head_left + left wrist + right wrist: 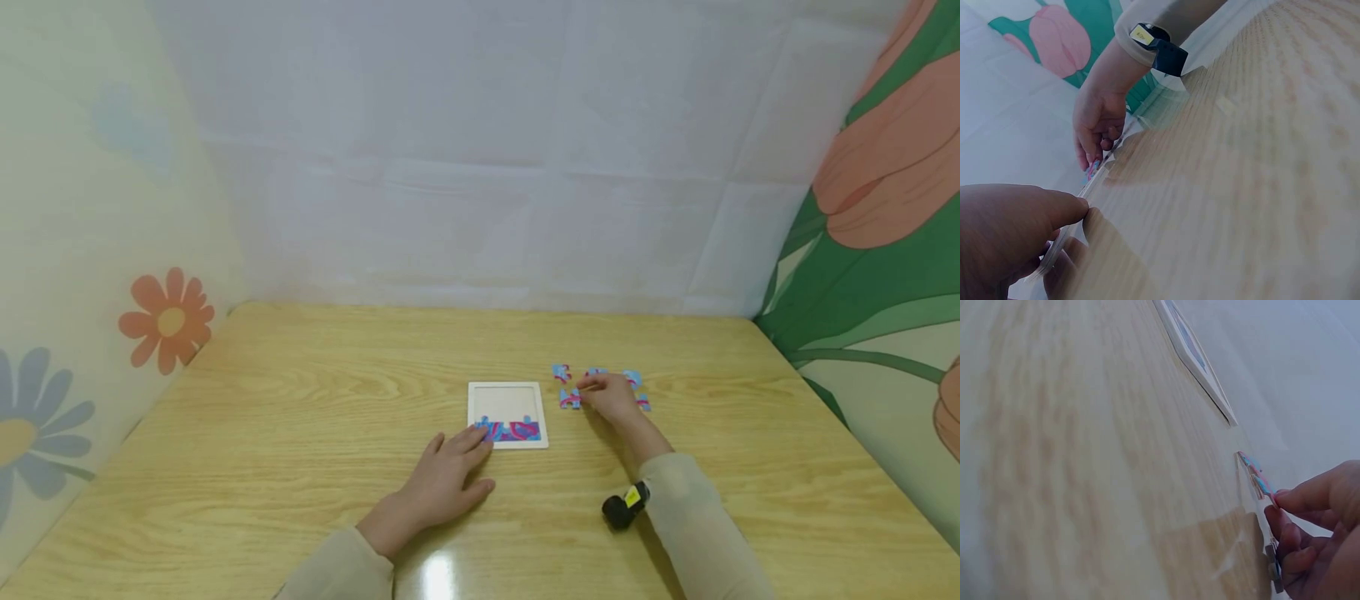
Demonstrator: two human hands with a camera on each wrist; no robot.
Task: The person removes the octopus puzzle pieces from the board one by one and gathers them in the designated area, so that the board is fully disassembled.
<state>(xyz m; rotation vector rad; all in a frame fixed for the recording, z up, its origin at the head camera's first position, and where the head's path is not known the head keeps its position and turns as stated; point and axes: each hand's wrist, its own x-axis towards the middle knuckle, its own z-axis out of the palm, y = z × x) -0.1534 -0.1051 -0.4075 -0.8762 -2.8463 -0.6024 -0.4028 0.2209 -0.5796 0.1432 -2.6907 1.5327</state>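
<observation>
A white square puzzle frame (pixel 470 408) lies on the table with joined blue, pink and purple pieces (pixel 517 431) along its near edge. My left hand (pixel 442 482) rests at its lower left corner, fingers extended over the border and the thumb spread on the table side. To the right of the frame, my right hand (pixel 613 400) pinches a puzzle piece (pixel 1274 498) between thumb and index finger; the fingers cover most of it. Close by its fingertips lies a pink and blue puzzle piece (pixel 568 400).
Other loose pieces surround the right hand: one puzzle piece (pixel 561 372) at the back left, a light blue piece (pixel 633 379) and a piece (pixel 644 402) at the right. A black wrist camera (pixel 624 507) is strapped to the right wrist. A white cloth (pixel 480 208) hangs behind the table.
</observation>
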